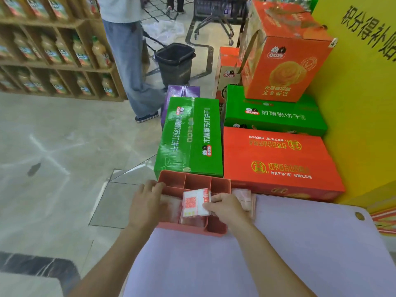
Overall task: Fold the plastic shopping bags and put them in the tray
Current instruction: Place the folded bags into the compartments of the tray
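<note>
A salmon-pink compartment tray stands at the far edge of a pale lilac board. My right hand pinches a folded white-and-red plastic bag over the tray's middle compartment, above other folded bags that lie inside. My left hand grips the tray's left rim. More folded bags lie just right of the tray, on the board.
Green and orange cartons are stacked right behind the tray, with a yellow wall at right. A person's legs, a black basket and a shelf of bottles stand farther back on the tiled floor.
</note>
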A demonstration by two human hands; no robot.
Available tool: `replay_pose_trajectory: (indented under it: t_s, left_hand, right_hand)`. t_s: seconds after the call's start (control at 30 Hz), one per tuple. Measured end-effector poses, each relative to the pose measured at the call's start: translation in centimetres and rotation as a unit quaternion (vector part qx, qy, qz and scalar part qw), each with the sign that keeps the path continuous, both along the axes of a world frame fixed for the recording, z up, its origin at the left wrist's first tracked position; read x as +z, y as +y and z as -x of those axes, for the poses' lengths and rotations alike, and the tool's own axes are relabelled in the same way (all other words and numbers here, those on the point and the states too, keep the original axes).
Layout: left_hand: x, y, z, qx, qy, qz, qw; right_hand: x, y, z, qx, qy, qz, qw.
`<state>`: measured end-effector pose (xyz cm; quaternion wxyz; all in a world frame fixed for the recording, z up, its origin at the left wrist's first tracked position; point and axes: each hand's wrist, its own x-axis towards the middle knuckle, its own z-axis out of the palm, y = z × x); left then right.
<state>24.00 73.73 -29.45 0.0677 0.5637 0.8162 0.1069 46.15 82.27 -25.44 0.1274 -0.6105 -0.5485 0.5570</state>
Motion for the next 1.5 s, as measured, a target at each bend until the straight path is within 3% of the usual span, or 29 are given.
replay_pose_trajectory:
  t_s: [0.1,0.2,0.37,0.47,0.57,0.73,1.0,1.2,1.4,1.5]
  left_hand:
    - [-0.2,-0.4,0.4,0.083,-0.120,-0.015,0.989]
    - [-0.8,-0.6,0.1,0.141,-0.263,-0.014,0.954]
    - [-1.3,-0.7,-0.2,0.119,-0.246,-0.042,0.961]
    - [-1.4,-0.8,-0.4,0.113,-0.247,-0.052,0.961]
    - [-1.6,-0.9,-0.6,0.121,-0.259,-0.062,0.956]
    - [-1.7,-0.7,-0.8,0.137,-0.254,-0.066,0.955]
    - [-2.3,-0.6,-0.9,0.142,-0.236,-0.063,0.959]
    - [-2.0,-0.3,-1.3,0.146,-0.243,-0.065,0.957]
    - [-2.2,-0.5,-1.0,0.148,-0.243,-0.064,0.956]
    - [-2.0,-0.5,-1.1,0.144,-0.246,-0.061,0.956]
  right_hand:
    - [-0.1,-1.0,1.1,0.031,-0.074,-0.042,0.996]
    - [-0.5,-1.6,1.8,0.073,-0.144,-0.101,0.982]
    - [-1.2,-2.8,2.0,0.169,-0.244,-0.231,0.926]
    - [-1.4,-2.7,1.3,0.134,-0.197,-0.252,0.938]
    - [-0.8,-0.7,-0.8,0.028,-0.124,-0.196,0.972]
    - [-2.3,3.8,-6.4,-0.146,-0.080,-0.154,0.974]
    - [-7.4,4.9,-8.8,-0.116,-0.080,-0.038,0.989]
    - [-7.3,4.3,-8.7,-0.159,0.022,0.038,0.986]
    - [-1.6,4.3,-9.5,-0.224,0.187,0.116,0.949]
    - [1.2,3.9,-8.7,-0.199,0.217,0.137,0.946]
